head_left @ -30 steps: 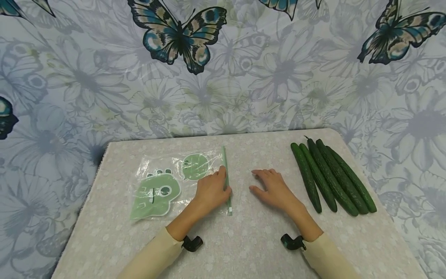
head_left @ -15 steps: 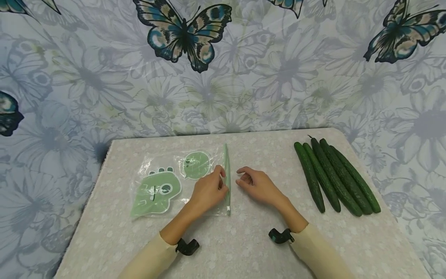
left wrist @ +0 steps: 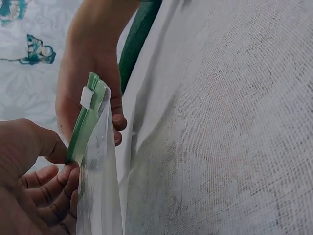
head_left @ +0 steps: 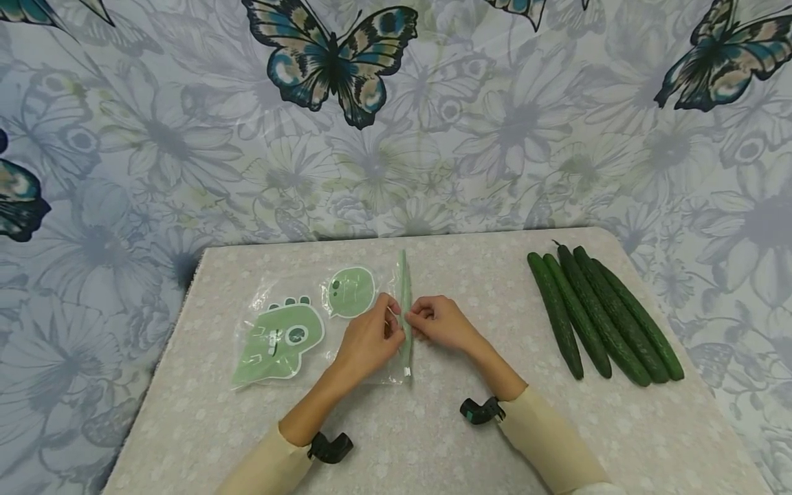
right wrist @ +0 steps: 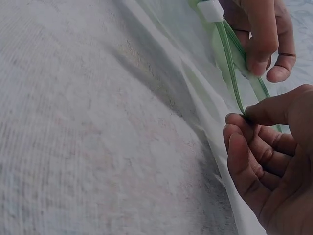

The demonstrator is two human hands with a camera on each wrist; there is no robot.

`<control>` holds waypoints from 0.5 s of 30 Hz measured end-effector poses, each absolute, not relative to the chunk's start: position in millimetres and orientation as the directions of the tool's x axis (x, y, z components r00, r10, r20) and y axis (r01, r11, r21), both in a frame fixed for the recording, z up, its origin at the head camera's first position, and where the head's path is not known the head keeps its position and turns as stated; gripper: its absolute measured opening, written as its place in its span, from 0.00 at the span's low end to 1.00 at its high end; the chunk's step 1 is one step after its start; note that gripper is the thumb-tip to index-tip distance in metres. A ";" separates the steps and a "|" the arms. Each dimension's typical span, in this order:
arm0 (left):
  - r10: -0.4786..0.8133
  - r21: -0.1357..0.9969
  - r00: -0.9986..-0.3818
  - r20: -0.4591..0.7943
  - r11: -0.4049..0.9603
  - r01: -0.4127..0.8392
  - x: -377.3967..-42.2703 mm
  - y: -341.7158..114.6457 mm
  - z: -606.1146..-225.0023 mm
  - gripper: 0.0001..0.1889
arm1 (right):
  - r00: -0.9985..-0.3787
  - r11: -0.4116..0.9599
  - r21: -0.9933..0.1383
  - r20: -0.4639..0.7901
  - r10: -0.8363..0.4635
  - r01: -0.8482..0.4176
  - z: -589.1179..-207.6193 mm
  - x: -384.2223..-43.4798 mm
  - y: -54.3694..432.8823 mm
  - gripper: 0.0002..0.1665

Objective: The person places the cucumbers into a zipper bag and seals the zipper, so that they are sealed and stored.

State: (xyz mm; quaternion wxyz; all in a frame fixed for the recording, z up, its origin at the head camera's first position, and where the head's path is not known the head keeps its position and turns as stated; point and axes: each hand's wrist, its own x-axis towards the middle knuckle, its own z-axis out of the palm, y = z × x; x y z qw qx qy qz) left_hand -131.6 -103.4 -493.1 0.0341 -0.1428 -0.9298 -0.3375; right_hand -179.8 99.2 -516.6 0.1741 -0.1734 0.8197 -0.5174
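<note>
A clear zip bag (head_left: 281,344) with green dinosaur prints lies on the table. Its green zip edge (head_left: 405,275) faces right and is raised where the fingers meet it. My left hand (head_left: 365,344) lies over the bag's right part and pinches one side of that edge between thumb and finger. From the right, my right hand (head_left: 447,323) pinches the other lip with thumb and forefinger. In the right wrist view the two green strips stand apart between the hands. A white slider (right wrist: 211,11) sits near one end of the zip.
Several long cucumbers (head_left: 606,313) lie side by side at the table's right. A pale patterned cloth covers the table (head_left: 470,440). Behind its back edge hangs a butterfly-and-flower backdrop (head_left: 470,158).
My right hand has moved left to the zip edge and now pinches it. My left hand's fingers have curled in, lifting the edge slightly. The cucumbers stay in place.
</note>
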 end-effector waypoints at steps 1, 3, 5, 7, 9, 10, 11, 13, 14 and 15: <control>0.249 0.612 -0.955 0.164 0.733 0.296 -131.3 -103.6 -493.0 0.16 | -0.877 0.402 -0.910 -0.104 -0.468 -0.106 -517.1 -179.8 99.2 0.13; 0.267 0.587 -0.948 0.172 0.745 0.316 -130.8 -104.4 -492.8 0.17 | -0.877 0.400 -0.909 -0.097 -0.471 -0.114 -517.3 -179.3 99.3 0.12; 0.288 0.547 -0.941 0.178 0.766 0.338 -130.1 -105.7 -492.9 0.17 | -0.880 0.400 -0.909 -0.091 -0.466 -0.117 -517.2 -178.2 99.4 0.11; 0.299 0.502 -0.937 0.180 0.791 0.349 -129.6 -107.2 -493.2 0.16 | -0.885 0.393 -0.912 -0.087 -0.457 -0.113 -517.5 -176.9 99.4 0.10; 0.289 0.481 -0.941 0.178 0.809 0.340 -128.9 -108.8 -492.9 0.14 | -0.893 0.383 -0.918 -0.084 -0.443 -0.104 -517.1 -175.2 99.1 0.09; 0.277 0.476 -0.945 0.176 0.816 0.328 -128.8 -109.5 -492.7 0.12 | -0.897 0.380 -0.920 -0.083 -0.433 -0.098 -517.5 -174.6 98.8 0.09; 0.263 0.471 -0.948 0.178 0.823 0.317 -128.7 -110.3 -492.5 0.11 | -0.902 0.374 -0.923 -0.080 -0.424 -0.094 -517.6 -173.7 98.6 0.08; 0.230 0.473 -0.955 0.187 0.831 0.293 -128.8 -111.9 -492.0 0.06 | -0.911 0.366 -0.926 -0.069 -0.406 -0.093 -518.6 -172.1 98.3 0.08; 0.215 0.472 -0.958 0.192 0.835 0.282 -128.8 -113.0 -491.7 0.05 | -0.915 0.363 -0.926 -0.059 -0.398 -0.098 -519.1 -171.2 98.2 0.09; 0.202 0.470 -0.959 0.199 0.839 0.274 -129.0 -114.2 -491.2 0.04 | -0.919 0.361 -0.926 -0.044 -0.392 -0.109 -519.9 -170.4 98.2 0.10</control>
